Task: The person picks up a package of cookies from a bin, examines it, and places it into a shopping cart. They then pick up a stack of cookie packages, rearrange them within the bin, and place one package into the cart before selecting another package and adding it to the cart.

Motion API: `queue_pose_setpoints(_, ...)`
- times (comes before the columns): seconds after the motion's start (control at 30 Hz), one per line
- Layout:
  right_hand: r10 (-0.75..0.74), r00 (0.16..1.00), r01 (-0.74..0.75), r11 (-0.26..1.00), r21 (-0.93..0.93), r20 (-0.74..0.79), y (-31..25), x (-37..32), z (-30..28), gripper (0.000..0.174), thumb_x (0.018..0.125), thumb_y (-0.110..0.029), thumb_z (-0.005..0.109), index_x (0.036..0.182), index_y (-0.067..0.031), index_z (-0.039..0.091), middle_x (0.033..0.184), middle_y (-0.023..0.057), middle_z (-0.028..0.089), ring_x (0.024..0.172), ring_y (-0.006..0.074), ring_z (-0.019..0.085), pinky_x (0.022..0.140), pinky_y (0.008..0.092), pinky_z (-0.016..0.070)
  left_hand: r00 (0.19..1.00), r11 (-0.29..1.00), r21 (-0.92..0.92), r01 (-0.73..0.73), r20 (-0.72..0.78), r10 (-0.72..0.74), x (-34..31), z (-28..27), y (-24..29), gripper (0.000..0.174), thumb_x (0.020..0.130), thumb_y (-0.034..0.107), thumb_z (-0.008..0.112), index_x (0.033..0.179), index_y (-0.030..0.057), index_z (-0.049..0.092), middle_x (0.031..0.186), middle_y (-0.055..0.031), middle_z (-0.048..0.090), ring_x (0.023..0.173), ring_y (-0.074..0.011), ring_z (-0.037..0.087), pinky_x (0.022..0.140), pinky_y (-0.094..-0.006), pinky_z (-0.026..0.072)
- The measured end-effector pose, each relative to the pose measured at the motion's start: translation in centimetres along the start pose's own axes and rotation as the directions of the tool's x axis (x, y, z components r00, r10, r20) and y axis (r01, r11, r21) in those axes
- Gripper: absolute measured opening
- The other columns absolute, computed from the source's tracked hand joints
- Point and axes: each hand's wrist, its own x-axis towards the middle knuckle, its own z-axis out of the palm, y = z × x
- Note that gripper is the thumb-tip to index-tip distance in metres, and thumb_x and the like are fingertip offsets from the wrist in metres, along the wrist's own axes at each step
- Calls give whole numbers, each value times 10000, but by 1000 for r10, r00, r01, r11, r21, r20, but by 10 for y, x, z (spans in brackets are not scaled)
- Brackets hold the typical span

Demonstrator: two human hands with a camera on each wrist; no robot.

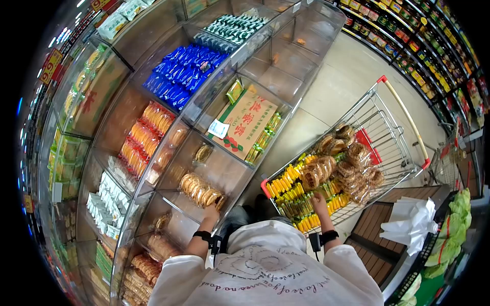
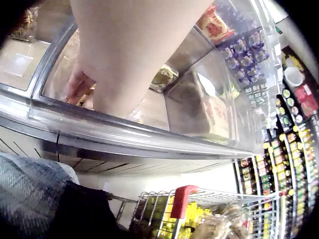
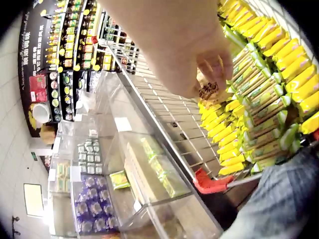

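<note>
My left hand [image 1: 211,212] reaches into a clear bin and grips the near end of a row of pale round pastries [image 1: 199,189] in clear wrap. In the left wrist view the left fingers [image 2: 79,88] curl beside the bin's front wall, and the forearm hides most of the pastries. Over the shopping cart [image 1: 403,148], my right hand [image 1: 320,205] holds a clear-wrapped pack of brown round pastries [image 1: 318,172]. Only a small brown part of that pack [image 3: 209,90] shows past the fingers in the right wrist view. Below it lie rows of yellow and green packets [image 3: 259,99].
More brown pastry packs [image 1: 360,168] fill the cart's middle. Left of the cart, clear-walled bins hold blue packets [image 1: 186,74], orange-red packs [image 1: 147,133] and a cardboard box [image 1: 250,125]. A lone round pack [image 1: 203,153] lies behind the pale pastries. Green leafy vegetables [image 1: 451,234] stand at right.
</note>
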Motion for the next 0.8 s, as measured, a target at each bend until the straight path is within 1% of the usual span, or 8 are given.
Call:
queue_pose_setpoints(0.1, -34, 992, 25, 997, -70, -125, 1, 27, -4, 315, 714, -172, 538, 963, 8, 468, 895, 154, 526, 848, 244, 507, 731, 325, 392, 997, 997, -22, 76, 24, -75, -24, -31, 21, 313, 666, 186, 551, 954, 97, 467, 935, -150, 519, 820, -320, 517, 686, -401, 427)
queue_pose_setpoints(0.17, 199, 951, -214, 976, -39, -238, -11, 38, -4, 337, 705, -85, 501, 1005, 54, 439, 978, 178, 500, 920, 278, 479, 781, 325, 369, 993, 993, -60, 101, -53, -105, -36, -44, 29, 358, 675, 179, 540, 1005, 99, 427, 1053, -139, 453, 896, -309, 485, 721, -388, 418)
queue_pose_setpoints(0.23, 259, 927, -264, 964, 18, -271, -10, 49, 3, 360, 694, -96, 517, 1016, 40, 434, 969, 182, 494, 911, 294, 475, 799, 326, 355, 988, 997, 20, -74, -136, 76, -34, -40, 26, 410, 715, 216, 491, 1094, 121, 366, 1098, -150, 403, 893, -299, 489, 712, -390, 415)
queue_pose_setpoints(0.37, 202, 958, -227, 968, -109, -206, 34, 76, 18, 280, 688, -112, 520, 938, 10, 489, 933, 178, 482, 921, 311, 431, 777, 369, 352, 964, 991, 108, -79, -244, 104, -22, -4, 15, 462, 692, 158, 480, 1131, 111, 346, 1211, -131, 284, 1036, -315, 376, 807, -385, 371)
queue_pose_setpoints(0.43, 106, 929, -243, 897, -368, -355, 26, 70, 25, 302, 695, -131, 559, 926, 52, 493, 835, 174, 553, 739, 289, 529, 644, 339, 408, 998, 998, -12, -60, -33, 60, -19, -6, 14, 466, 700, 140, 445, 1154, 128, 340, 1264, -120, 177, 1025, -336, 383, 815, -402, 362)
queue_pose_setpoints(0.57, 149, 960, -222, 922, -318, -239, 19, 67, 17, 287, 689, -144, 561, 896, 48, 512, 799, 167, 562, 705, 295, 530, 637, 353, 410, 987, 987, -57, -149, -78, 144, -7, 5, 1, 320, 732, 135, 425, 1046, 158, 483, 1015, -127, 491, 840, -301, 508, 708, -378, 417)
queue_pose_setpoints(0.63, 327, 945, -326, 923, -206, -31, 0, 61, 9, 258, 687, -132, 537, 890, 26, 515, 880, 185, 522, 918, 321, 450, 739, 375, 383, 967, 973, -131, -190, -195, 163, -15, 2, 4, 298, 731, 115, 420, 1015, 144, 505, 894, -147, 540, 793, -307, 519, 694, -366, 423)
queue_pose_setpoints(0.8, 247, 950, -300, 894, -333, -191, 4, 58, 21, 267, 706, -180, 530, 869, 30, 504, 800, 177, 530, 786, 308, 496, 668, 350, 395, 989, 975, -211, -68, -142, 38, -23, -5, 17, 296, 715, 95, 444, 995, 159, 519, 961, -132, 520, 824, -297, 512, 726, -356, 416)
